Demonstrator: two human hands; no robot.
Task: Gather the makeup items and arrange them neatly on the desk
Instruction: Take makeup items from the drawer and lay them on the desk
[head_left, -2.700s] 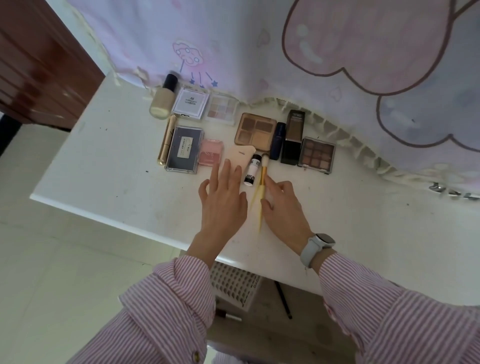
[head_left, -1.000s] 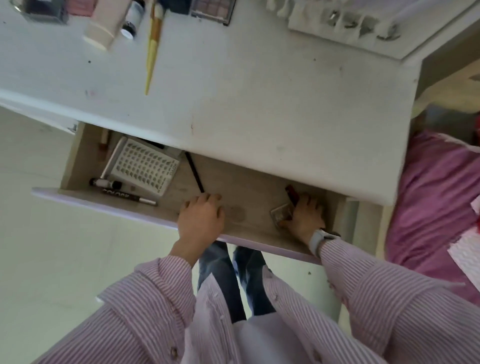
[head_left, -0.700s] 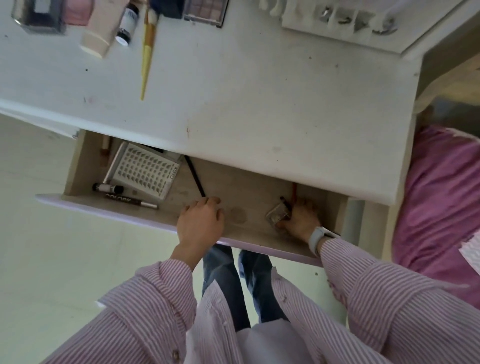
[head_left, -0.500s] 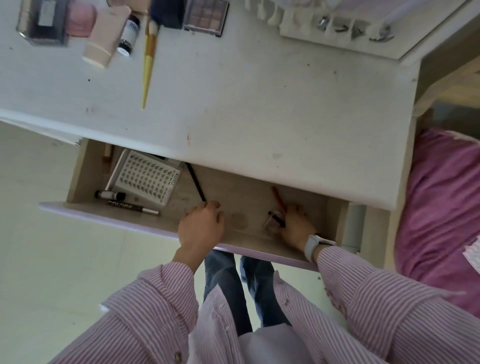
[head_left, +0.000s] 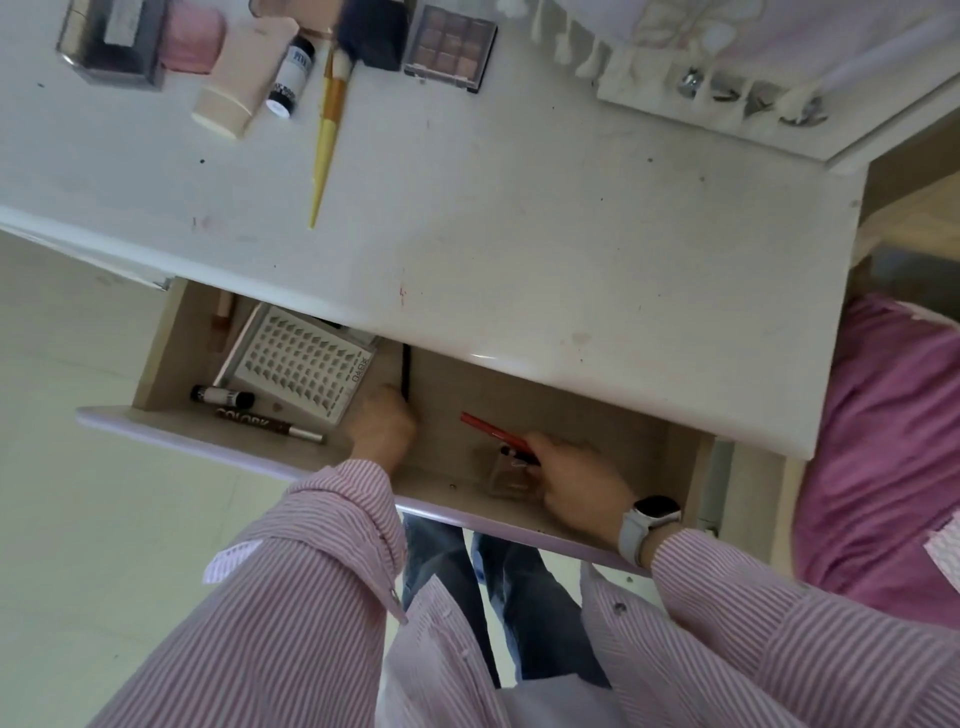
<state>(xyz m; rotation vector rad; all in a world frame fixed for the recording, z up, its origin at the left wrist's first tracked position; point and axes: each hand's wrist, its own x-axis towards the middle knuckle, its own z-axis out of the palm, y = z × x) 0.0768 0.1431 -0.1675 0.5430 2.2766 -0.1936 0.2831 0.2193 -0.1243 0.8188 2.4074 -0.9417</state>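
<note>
Makeup still to be gathered lies in the open drawer (head_left: 156, 358) at about six o'clock below the desk (head_left: 597, 234), while a row already sits along the desk's far edge at eleven to twelve o'clock. Going from the left inside the drawer: a slim pink tube (head_left: 222, 319) against the left wall, a small black-and-white tube (head_left: 222, 396), a brown pencil (head_left: 270, 424) along the front, and a lash tray (head_left: 306, 370) lying flat. The left hand (head_left: 383, 427) reaches in at the tray's right corner, its fingers curled at the near end of a black pencil (head_left: 406, 371) that runs back under the desk edge; whether it has the pencil pinched I cannot tell, since the fingertips are hidden. To the right, the right hand (head_left: 574, 480) grips a red pencil (head_left: 492, 430) with a dark tip, and rests beside a small clear case (head_left: 511, 480) on the drawer floor. The step is likely best done by lifting each pencil straight up and clear before swinging toward twelve o'clock, because the desk overhang covers the drawer's back half and could catch a long end. On the desk, a yellow brush (head_left: 328, 130) points toward the near edge, with a cream tube (head_left: 244, 67), a small bottle (head_left: 291, 78) and a palette (head_left: 451, 47) around it; new items probably fit to the right of that palette, where the surface is bare. A pink bedcover (head_left: 893, 441) lies at three o'clock.
</note>
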